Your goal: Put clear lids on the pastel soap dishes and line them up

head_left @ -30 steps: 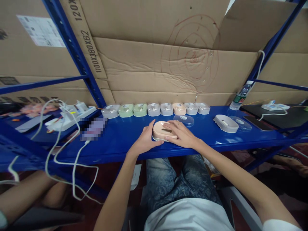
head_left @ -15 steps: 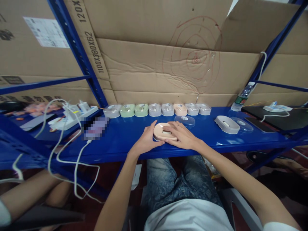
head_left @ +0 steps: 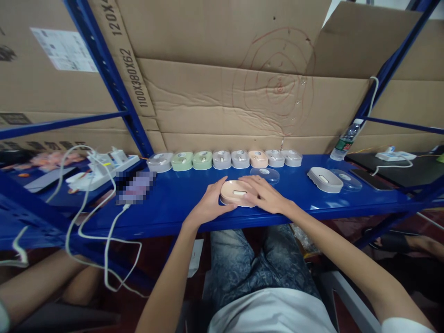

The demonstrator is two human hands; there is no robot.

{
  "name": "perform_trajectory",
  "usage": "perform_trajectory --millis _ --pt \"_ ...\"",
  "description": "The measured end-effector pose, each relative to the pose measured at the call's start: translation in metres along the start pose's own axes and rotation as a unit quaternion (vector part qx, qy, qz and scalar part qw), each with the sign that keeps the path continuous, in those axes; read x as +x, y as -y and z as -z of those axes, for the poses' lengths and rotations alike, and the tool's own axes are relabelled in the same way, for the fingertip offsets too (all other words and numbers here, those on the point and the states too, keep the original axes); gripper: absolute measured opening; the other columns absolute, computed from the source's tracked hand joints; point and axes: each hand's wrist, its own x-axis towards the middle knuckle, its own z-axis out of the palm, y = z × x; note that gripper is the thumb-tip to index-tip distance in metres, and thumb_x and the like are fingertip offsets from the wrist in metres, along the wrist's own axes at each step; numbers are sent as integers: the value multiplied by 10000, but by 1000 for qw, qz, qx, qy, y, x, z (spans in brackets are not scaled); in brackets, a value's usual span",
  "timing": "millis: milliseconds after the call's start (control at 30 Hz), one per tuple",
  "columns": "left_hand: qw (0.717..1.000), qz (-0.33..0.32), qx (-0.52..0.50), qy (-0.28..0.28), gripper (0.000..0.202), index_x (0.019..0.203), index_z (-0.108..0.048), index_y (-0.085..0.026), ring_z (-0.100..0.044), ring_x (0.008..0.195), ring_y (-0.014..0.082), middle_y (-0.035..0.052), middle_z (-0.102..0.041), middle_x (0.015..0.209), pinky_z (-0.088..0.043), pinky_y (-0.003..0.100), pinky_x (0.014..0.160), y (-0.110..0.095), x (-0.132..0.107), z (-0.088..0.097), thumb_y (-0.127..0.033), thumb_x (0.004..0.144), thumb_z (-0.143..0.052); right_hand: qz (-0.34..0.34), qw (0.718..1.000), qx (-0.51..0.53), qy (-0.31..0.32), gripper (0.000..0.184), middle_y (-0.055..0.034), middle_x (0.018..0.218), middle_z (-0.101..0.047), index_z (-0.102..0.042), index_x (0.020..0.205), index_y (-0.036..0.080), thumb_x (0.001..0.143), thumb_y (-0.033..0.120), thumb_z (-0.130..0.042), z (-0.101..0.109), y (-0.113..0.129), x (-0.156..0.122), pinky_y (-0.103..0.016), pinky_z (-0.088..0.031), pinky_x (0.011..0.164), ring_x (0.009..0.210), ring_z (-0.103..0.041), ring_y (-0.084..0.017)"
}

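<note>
A peach oval plastic dish (head_left: 231, 188) with a pale slot-shaped piece at its middle sits at the front of the blue table. My left hand (head_left: 210, 203) is curved round its left side, thumb along the near edge. On the dish's right side rests my right hand (head_left: 267, 196), with fingers over the far rim and thumb near the pale piece. Just behind my right hand lies a clear oval lid (head_left: 265, 175) with a round label. A grey dish (head_left: 324, 179) of the same shape stands further right, and another clear lid (head_left: 347, 180) is beside it.
Along the back stand several lidded dishes, including a green one (head_left: 202, 160) and a peach one (head_left: 258, 158). A water bottle (head_left: 345, 141) is at the back right, near a dark phone (head_left: 371, 179). White cables (head_left: 107, 245) hang at the left from a power strip (head_left: 100, 171). Another person's arm (head_left: 38, 277) shows lower left.
My right hand has drawn back toward the dish's right side, uncovering the pale piece in its middle. My left hand keeps its hold. The whole view has shifted slightly.
</note>
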Motion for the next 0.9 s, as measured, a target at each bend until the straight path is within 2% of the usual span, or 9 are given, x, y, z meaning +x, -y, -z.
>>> perform_trajectory --millis 100,200,300,367,433,533,633,767,900 --pt "1000 -9 -2 -2 1019 1646 -282 -242 -370 1497 378 157 -428 1620 -318 540 1217 0 0 0 -562 825 -795 -52 997 -27 -59 576 -133 1606 -455 -394 1592 279 1077 539 -406 9 -31 -6 -595 -347 1209 1488 -411 -333" --pt "1000 -6 -9 -2 1025 1649 -279 -255 -357 1508 379 153 -423 1626 -314 541 1221 -2 0 1 -602 827 -784 -116 987 -102 -39 668 -184 1622 -417 -446 1568 248 1012 610 -517 16 -69 -14 -668 -342 1178 1501 -372 -428" --pt "1000 5 -12 -1 1000 1650 -276 -258 -361 1507 374 154 -434 1617 -326 534 1214 -1 0 1 -605 848 -762 -162 980 -114 19 652 -206 1521 -508 -501 1527 242 1002 626 -525 20 -93 -22 -656 -417 1109 1386 -507 -428" --pt "1000 7 -11 -2 1001 1651 -270 -263 -374 1498 377 155 -450 1604 -333 540 1204 0 0 1 -598 848 -765 -170 979 -109 23 664 -203 1355 -607 -540 1483 226 977 655 -554 20 -96 -24 -611 -481 1044 1228 -610 -394" --pt "1000 7 -12 -3 1018 1654 -256 -260 -389 1488 380 159 -473 1586 -332 548 1198 1 1 0 -592 842 -773 -179 978 -107 -1 697 -183 1209 -646 -571 1439 212 940 698 -586 21 -89 -24 -580 -514 993 1118 -636 -376" --pt "1000 6 -15 -8 1058 1661 -222 -249 -398 1484 381 160 -493 1573 -320 549 1200 2 2 0 -584 831 -787 -192 978 -72 -43 719 -154 1179 -631 -534 1484 238 948 718 -554 24 -68 -18 -563 -525 980 1101 -626 -359" --pt "1000 11 -16 -5 1097 1667 -190 -239 -395 1489 377 157 -498 1574 -308 543 1208 0 2 1 -597 823 -791 -130 989 -9 -66 676 -129 1216 -615 -496 1536 282 981 664 -552 24 -39 -6 -536 -520 1006 1127 -610 -327" --pt "1000 25 -17 -8 1145 1674 -163 -225 -409 1482 382 179 -489 1576 -324 544 1201 -1 1 2 -614 807 -802 -30 998 41 -36 677 -108 1225 -604 -493 1555 324 961 621 -624 17 -6 9 -523 -505 1039 1138 -588 -303" --pt "1000 24 -18 -9 1167 1677 -140 -218 -424 1479 389 194 -485 1574 -334 546 1194 1 2 1 -614 803 -804 -19 999 46 1 705 -110 1204 -543 -504 1553 314 935 613 -667 1 6 14 -506 -532 1011 1143 -566 -291"
